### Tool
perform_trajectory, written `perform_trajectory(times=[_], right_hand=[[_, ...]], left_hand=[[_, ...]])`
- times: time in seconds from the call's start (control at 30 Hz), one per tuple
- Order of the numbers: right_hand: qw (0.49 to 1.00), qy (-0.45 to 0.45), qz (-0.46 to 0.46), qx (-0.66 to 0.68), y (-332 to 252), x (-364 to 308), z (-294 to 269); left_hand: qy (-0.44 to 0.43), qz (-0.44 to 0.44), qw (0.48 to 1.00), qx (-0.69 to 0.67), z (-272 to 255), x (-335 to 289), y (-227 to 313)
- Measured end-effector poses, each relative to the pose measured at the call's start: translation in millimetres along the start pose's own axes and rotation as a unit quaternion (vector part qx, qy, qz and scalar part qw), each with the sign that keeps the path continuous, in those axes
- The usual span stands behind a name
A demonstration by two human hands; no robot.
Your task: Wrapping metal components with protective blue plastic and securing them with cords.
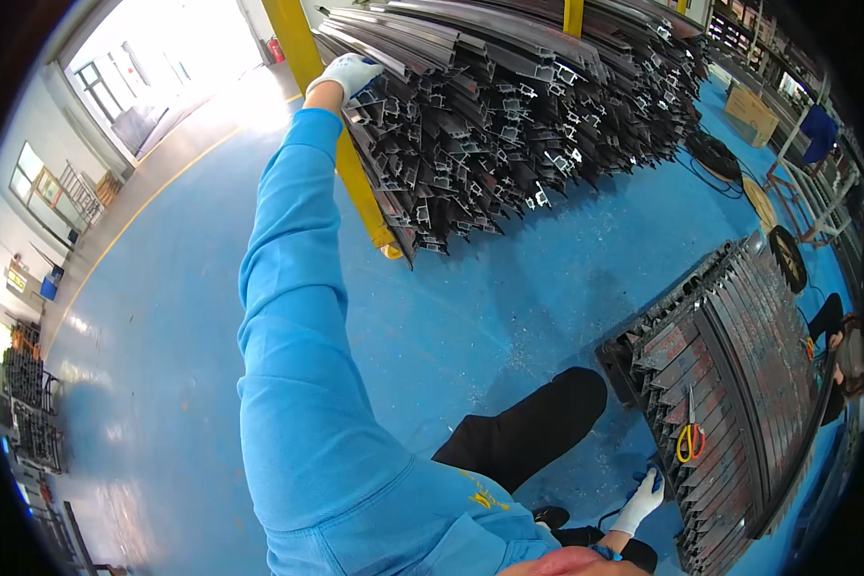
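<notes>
My left arm, in a blue sleeve, stretches far out to the stack of dark metal profiles (pixel 509 106). My left hand (pixel 346 77), in a white glove with blue fingers, is closed over a profile end (pixel 382 79) beside the yellow post (pixel 299 43). What its fingertips do is partly hidden. At lower right my right hand (pixel 643 499), gloved the same way, hangs beside the edge of a lower layer of profiles (pixel 730 384). Its fingers are apart, with nothing visible in them. Scissors (pixel 690 437) with yellow and red handles lie on that layer.
Another person (pixel 850 355) is at the far right, beside the lower layer, near orange-handled scissors (pixel 809 348). Coiled black strips (pixel 713 156) and a cardboard box (pixel 751 117) are on the blue floor (pixel 192 317). A metal rack (pixel 816 187) stands behind. A bright doorway opens at upper left.
</notes>
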State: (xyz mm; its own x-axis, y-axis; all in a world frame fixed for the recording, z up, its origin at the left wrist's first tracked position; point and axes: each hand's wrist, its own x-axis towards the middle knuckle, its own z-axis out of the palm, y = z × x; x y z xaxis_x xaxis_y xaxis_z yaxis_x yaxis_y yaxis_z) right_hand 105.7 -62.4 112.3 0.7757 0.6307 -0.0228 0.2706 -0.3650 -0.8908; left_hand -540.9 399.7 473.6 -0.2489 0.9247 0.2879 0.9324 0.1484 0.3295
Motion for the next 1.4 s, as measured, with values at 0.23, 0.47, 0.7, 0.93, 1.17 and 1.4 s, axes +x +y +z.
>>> perform_trajectory(times=[0.23, 0.47, 0.7, 0.93, 1.17, 1.4], right_hand=[[0.993, 0.025, -0.053, -0.104, -21, 0, -13], [0.939, 0.149, -0.201, -0.235, -15, 68, -63], [0.971, 0.101, -0.075, 0.202, -76, 72, -83], [0.943, -0.018, -0.005, 0.333, -82, 66, -48], [0.972, -0.009, -0.027, 0.233, -46, 88, -64], [0.998, -0.051, 0.018, -0.038, 13, 111, -69]], left_hand=[[0.164, -0.008, 0.984, -0.071, 21, 17, -15], [0.321, 0.338, 0.875, -0.132, 20, -70, 111], [-0.016, 0.462, 0.821, -0.335, 146, -238, 305], [-0.596, 0.447, 0.6, -0.29, 300, -488, 406], [-0.658, 0.347, 0.534, -0.402, 340, -571, 458], [-0.717, 0.453, 0.478, -0.228, 366, -538, 508]])
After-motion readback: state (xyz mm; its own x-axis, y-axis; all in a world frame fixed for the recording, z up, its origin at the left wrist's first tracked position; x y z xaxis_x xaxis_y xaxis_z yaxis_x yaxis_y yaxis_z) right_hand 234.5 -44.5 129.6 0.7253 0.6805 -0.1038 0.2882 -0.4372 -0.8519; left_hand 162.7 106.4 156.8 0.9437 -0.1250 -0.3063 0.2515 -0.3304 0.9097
